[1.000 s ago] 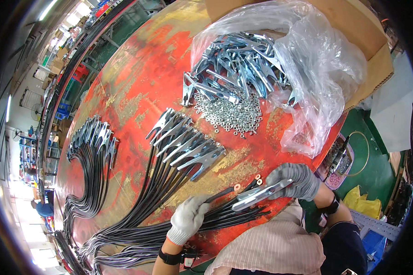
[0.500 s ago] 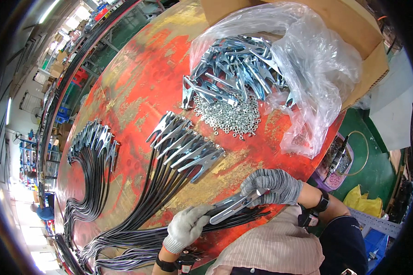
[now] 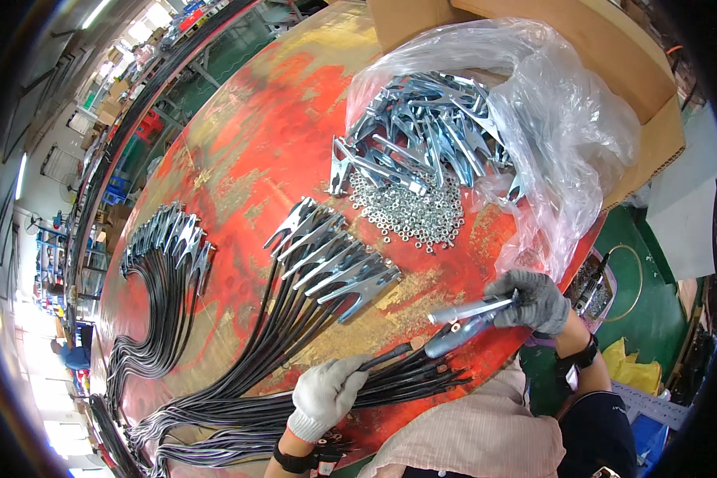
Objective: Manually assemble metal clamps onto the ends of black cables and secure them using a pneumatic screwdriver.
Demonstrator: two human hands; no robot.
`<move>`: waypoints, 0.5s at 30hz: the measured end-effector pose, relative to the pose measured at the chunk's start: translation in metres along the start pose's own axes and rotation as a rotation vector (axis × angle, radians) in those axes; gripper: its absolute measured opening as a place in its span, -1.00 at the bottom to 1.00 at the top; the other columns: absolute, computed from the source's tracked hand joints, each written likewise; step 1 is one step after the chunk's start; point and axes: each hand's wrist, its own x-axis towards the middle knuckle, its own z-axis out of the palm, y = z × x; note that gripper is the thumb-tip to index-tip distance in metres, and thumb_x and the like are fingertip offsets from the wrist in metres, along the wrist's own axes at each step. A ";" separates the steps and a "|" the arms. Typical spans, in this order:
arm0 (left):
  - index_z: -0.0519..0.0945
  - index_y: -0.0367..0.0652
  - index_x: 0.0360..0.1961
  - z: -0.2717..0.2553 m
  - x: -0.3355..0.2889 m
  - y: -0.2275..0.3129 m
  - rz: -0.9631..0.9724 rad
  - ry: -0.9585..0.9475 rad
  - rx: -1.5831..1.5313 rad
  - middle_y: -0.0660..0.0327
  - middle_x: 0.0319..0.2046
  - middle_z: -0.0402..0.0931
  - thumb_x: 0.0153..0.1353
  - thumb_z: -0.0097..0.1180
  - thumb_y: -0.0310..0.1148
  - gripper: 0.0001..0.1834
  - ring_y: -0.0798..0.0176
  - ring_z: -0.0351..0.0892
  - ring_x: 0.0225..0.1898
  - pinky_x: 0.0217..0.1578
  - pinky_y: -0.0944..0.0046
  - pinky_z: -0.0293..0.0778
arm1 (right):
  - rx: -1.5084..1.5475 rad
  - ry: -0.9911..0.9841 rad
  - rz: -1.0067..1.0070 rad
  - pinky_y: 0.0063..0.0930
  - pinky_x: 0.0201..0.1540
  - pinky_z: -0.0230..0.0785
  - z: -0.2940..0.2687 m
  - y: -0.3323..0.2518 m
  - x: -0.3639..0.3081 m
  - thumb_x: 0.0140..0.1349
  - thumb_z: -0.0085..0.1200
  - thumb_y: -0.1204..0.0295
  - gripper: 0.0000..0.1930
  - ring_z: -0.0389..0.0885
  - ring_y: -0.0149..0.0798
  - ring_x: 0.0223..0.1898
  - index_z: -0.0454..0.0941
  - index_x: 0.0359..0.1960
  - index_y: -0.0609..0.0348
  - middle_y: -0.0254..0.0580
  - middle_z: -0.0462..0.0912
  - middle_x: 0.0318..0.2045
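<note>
My left hand [image 3: 327, 396], in a white knit glove, is closed around a black cable [image 3: 386, 356] whose copper-coloured end points toward the clamp. In my grey-gloved right hand [image 3: 534, 303] is a silvery metal spring clamp [image 3: 464, 328], gripped at one end, its two long arms reaching toward the cable tip. A narrow gap appears between clamp and cable. Below them lies a bundle of loose black cables [image 3: 414, 384] with bare ends. Left of centre, a row of clamps [image 3: 334, 259] fitted on black cables rests on the table; a second such row [image 3: 171, 239] lies farther left.
A worn red-and-tan table [image 3: 239, 175] carries everything. A pile of loose clamps [image 3: 430, 119] spills from a clear plastic bag [image 3: 566, 119] beside a cardboard box [image 3: 653, 143]. Small metal nuts [image 3: 414, 213] are heaped before it. A pink tub [image 3: 601, 295] stands beyond the table's right edge.
My right hand has moved up and right with the clamp, bringing it away from my left hand. The cable's copper end now shows. My left hand stays nearly in place.
</note>
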 end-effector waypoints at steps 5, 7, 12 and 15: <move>0.62 -0.06 -0.09 0.000 0.002 0.002 -0.048 -0.054 -0.134 0.07 -0.41 0.59 0.20 0.10 -0.35 -0.75 -0.02 0.60 -0.38 -0.37 0.11 0.48 | -0.422 -0.118 -0.495 -0.39 -0.05 0.44 0.022 -0.010 0.006 0.12 0.27 0.43 -0.73 0.59 -0.26 -0.11 0.58 -0.12 0.07 -0.28 0.63 -0.18; 0.61 -0.10 -0.08 0.000 -0.002 0.001 -0.068 -0.097 -0.120 0.05 -0.37 0.60 0.20 0.09 -0.36 -0.74 -0.03 0.60 -0.34 -0.33 0.10 0.49 | -0.309 -0.146 -0.510 -0.39 -0.05 0.44 0.033 -0.003 0.016 0.13 0.26 0.44 -0.75 0.59 -0.26 -0.11 0.57 -0.13 0.06 -0.28 0.62 -0.17; 0.60 -0.15 -0.06 -0.005 -0.003 0.005 -0.047 -0.124 -0.208 0.03 -0.33 0.62 0.19 0.08 -0.42 -0.72 -0.03 0.62 -0.29 -0.28 0.12 0.51 | -0.079 -0.254 -0.466 -0.38 -0.05 0.47 0.053 0.002 0.034 0.19 0.21 0.44 -0.76 0.60 -0.22 -0.07 0.53 -0.10 0.07 -0.24 0.60 -0.15; 0.60 -0.17 -0.06 0.000 -0.007 -0.004 0.023 -0.096 -0.264 0.01 -0.30 0.62 0.18 0.08 -0.45 -0.72 -0.03 0.63 -0.28 -0.25 0.13 0.52 | 0.145 -0.322 -0.270 -0.36 -0.03 0.46 0.069 0.000 0.042 0.22 0.17 0.38 -0.74 0.58 -0.17 -0.07 0.52 -0.06 0.06 -0.26 0.58 -0.14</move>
